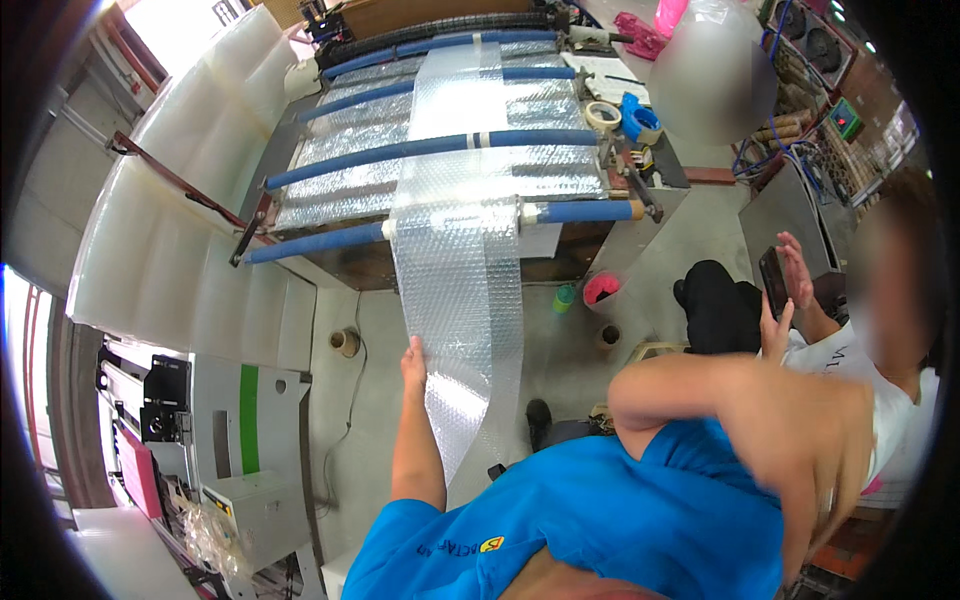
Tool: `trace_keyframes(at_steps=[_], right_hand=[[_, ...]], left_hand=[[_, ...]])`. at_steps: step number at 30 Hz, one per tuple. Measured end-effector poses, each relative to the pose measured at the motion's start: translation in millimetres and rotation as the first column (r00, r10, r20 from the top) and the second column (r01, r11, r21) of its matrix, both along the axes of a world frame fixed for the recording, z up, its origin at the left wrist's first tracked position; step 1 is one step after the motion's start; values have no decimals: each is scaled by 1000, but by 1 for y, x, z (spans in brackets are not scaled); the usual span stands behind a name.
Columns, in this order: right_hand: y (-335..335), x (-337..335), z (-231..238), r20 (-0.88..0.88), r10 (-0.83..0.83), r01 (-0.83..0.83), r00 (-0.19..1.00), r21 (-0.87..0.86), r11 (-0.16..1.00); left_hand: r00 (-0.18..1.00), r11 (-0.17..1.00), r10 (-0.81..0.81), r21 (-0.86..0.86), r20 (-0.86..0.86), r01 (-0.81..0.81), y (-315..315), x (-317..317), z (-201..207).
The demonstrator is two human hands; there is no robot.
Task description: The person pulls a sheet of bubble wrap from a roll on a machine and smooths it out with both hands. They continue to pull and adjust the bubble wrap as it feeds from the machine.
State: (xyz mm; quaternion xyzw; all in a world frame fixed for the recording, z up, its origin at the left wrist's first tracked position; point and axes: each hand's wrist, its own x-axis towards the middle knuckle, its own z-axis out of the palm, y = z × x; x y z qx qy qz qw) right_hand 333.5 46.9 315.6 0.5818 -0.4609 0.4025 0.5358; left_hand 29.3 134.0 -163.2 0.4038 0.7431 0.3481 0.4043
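Observation:
A long strip of clear bubble wrap [455, 290] runs from the machine over blue rollers and hangs down toward me. At its left edge, my left hand [413, 362] grips the film, thumb up and fingers mostly behind it. The strip's lower end hangs past the hand toward my blue shirt. My right arm is bent across to the right, away from the film. My right hand [815, 460] is smeared by motion, so its fingers and anything in them cannot be made out. The nearest blue roller [585, 211] carries the strip between two white collars.
Large bubble-wrap rolls [165, 210] stand at left, above a grey-white machine [240, 440]. Tape rolls [603, 117] lie on the machine's right side. A pink-lined bin [602, 290] is on the floor. A person at right holds a phone [774, 282]. A cable [352, 420] crosses the floor.

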Motion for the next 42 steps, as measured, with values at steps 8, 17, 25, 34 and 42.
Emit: trace_keyframes(at_steps=[8,17,25,34,42], right_hand=[[85,-5,-309,946,204,744,253,-55,-666],[-55,-64,-426,548,836,964,-16,-213,158],[-124,-91,-413,592,785,980,184,-175,-98],[-142,-119,-386,845,480,959,233,-119,-257],[-151,-110,-376,811,510,947,288,-162,-278]], left_hand=[[989,990,-144,7,33,144,-21,22,72],[863,833,-503,-244,38,497,-55,-14,152],[902,822,-430,-424,-26,380,-160,-56,94],[840,998,-7,49,-542,40,-237,-42,131],[904,985,-66,117,-422,126,-234,-54,117]])
